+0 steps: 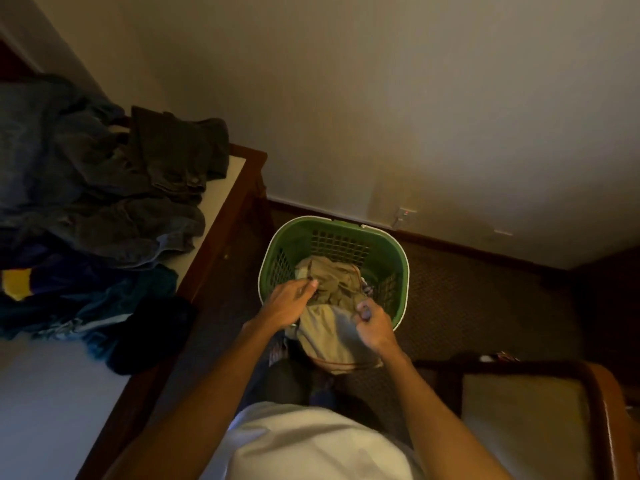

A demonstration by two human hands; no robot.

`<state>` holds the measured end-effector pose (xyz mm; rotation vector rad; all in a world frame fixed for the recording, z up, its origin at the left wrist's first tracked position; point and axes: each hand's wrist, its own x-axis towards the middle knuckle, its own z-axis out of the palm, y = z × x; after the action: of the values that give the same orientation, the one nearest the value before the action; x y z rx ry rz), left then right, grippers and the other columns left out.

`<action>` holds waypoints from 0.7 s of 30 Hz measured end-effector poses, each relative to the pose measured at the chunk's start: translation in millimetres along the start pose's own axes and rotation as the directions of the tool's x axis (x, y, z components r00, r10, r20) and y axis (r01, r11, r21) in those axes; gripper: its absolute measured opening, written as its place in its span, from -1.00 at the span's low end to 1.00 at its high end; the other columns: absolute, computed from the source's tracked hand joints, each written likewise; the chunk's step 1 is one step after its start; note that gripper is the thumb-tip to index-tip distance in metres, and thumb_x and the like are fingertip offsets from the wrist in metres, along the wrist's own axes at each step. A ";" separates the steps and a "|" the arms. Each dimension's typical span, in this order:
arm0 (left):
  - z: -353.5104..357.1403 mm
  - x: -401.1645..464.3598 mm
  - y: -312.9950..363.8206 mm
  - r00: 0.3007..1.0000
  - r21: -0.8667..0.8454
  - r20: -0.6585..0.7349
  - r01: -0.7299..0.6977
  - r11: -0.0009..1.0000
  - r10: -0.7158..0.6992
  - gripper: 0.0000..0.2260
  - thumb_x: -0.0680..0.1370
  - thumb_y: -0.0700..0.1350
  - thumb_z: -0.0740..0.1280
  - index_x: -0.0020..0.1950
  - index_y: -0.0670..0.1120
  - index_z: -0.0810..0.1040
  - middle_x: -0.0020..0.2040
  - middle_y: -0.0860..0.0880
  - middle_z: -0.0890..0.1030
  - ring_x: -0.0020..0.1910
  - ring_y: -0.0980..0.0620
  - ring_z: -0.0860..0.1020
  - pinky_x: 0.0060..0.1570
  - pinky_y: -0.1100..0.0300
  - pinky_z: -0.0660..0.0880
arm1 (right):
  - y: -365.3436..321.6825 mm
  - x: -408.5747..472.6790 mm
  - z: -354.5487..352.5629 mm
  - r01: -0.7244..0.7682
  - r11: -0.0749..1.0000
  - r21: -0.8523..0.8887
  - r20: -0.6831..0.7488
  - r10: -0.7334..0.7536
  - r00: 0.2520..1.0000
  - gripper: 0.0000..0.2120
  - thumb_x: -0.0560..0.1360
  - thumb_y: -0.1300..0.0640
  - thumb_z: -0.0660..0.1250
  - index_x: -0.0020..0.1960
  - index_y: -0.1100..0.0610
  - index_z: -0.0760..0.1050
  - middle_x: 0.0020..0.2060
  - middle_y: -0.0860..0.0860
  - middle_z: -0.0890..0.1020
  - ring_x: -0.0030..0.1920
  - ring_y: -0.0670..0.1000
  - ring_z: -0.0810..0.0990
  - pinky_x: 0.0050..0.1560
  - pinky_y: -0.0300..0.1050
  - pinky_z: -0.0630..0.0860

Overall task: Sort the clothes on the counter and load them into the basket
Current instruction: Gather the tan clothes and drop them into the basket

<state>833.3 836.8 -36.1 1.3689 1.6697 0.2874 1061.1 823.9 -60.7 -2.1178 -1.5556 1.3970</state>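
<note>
Dim light blurs the dark clothes pile (pixel 97 202) on the table (pixel 221 195), cut off at left. A crumpled khaki garment (pixel 329 327) drapes over the green basket's (pixel 401 258) near rim, running lengthwise toward the person. The left hand (pixel 291 303) and right hand (pixel 374 323) both grip it.

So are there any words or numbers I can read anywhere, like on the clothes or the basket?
No text can be read anywhere.
Green basket: no label shows.
Tan garment held by the left hand and right hand: no writing shows.
Clothes pile on the counter: a yellow patch that may be a print, too dark and blurred to read.
Wall socket: too small to tell.
</note>
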 end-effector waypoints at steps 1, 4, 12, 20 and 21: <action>7.6 -3.3 -7.4 1.000 -0.001 0.025 0.012 1.000 -0.012 -0.55 0.64 0.27 0.20 0.40 0.04 0.53 0.37 -0.08 0.55 0.37 -0.11 0.50 0.31 0.04 0.43 | 6.0 -1.1 3.6 -0.027 0.996 -0.088 0.027 0.029 0.999 -0.67 0.51 -0.04 0.40 0.24 -0.06 0.46 0.21 0.15 0.51 0.28 0.25 0.48 0.25 0.04 0.45; 40.8 -3.9 -38.2 0.991 0.050 0.117 0.056 0.997 -0.062 -0.25 0.37 0.45 0.35 0.50 0.23 0.34 0.52 -0.09 0.34 0.49 -0.20 0.36 0.40 -0.16 0.39 | 25.8 3.5 12.8 -0.210 0.949 -0.235 0.013 0.219 0.976 -0.14 0.41 -0.30 0.43 0.57 -0.15 0.10 0.56 0.16 0.06 0.52 0.35 0.09 0.42 0.35 0.18; 140.4 33.8 -76.5 0.919 -0.478 0.101 0.381 0.792 -0.381 0.19 0.33 0.18 0.64 0.66 0.12 -0.17 0.57 0.06 0.09 0.57 -0.04 0.14 0.55 -0.10 0.21 | 103.3 50.8 66.0 -0.423 0.801 0.423 0.032 0.454 0.891 0.05 0.14 -0.24 0.64 0.53 -0.06 0.29 0.46 0.14 0.31 0.42 0.23 0.37 0.42 0.11 0.39; 149.5 37.1 -62.2 0.865 -0.753 0.119 0.399 0.524 -0.487 -0.25 0.33 0.03 0.62 0.47 -0.05 0.46 0.36 -0.08 0.57 0.28 -0.12 0.57 0.23 -0.01 0.56 | 65.3 33.2 49.4 -0.338 0.566 0.752 0.201 0.291 0.935 -0.64 0.41 0.42 0.38 0.16 0.17 0.62 -0.06 0.14 0.72 -0.13 0.14 0.68 -0.15 0.06 0.62; 135.1 33.3 -45.9 0.873 -0.765 0.109 0.379 0.520 -0.475 -0.36 0.40 -0.03 0.59 0.45 -0.07 0.49 0.32 -0.08 0.60 0.25 -0.11 0.59 0.21 0.00 0.57 | 47.5 30.8 37.8 -0.304 0.580 0.756 0.188 0.253 0.949 -0.64 0.41 0.41 0.37 0.15 0.16 0.63 -0.05 0.13 0.72 -0.11 0.14 0.69 -0.16 0.06 0.63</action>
<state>907.8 801.2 -157.1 0.2628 1.6137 0.7045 1064.8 814.0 -127.9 -1.7667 -0.4073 1.7976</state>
